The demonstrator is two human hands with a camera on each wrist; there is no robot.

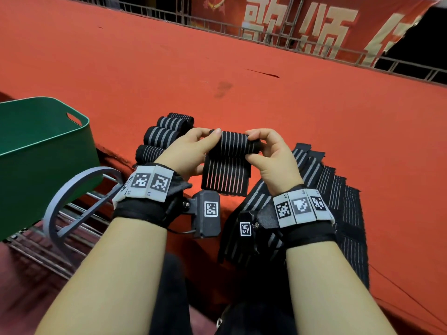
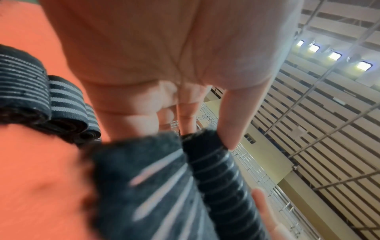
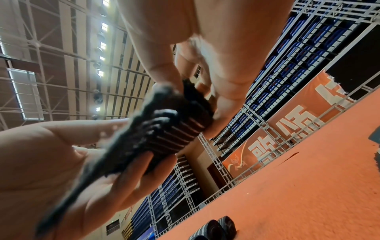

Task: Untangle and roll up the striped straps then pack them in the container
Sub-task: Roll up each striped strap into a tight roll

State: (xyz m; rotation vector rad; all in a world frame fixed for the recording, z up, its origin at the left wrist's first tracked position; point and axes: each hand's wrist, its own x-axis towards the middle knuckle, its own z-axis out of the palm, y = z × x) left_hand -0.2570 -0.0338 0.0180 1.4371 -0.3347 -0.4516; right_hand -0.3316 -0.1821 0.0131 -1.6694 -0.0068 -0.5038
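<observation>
A black strap with grey stripes point(image 1: 229, 151) is held above the red surface, its top part rolled and its loose end point(image 1: 225, 180) hanging down. My left hand point(image 1: 193, 147) pinches the roll's left end point(image 2: 209, 146) and my right hand point(image 1: 268, 151) pinches its right end point(image 3: 193, 116). Several rolled straps point(image 1: 164, 134) lie in a row just left of my left hand, also showing as rolled straps point(image 2: 41, 104) in the left wrist view. Several flat straps point(image 1: 333, 201) lie spread under my right wrist. The green container point(image 1: 43, 146) stands at the left, its inside not visible.
The red cloth surface point(image 1: 242, 81) stretches far ahead, with a metal railing point(image 1: 266, 37) and a red banner point(image 1: 314, 22) behind it. A grey ring-shaped frame point(image 1: 79, 197) sits by the container, near my left wrist.
</observation>
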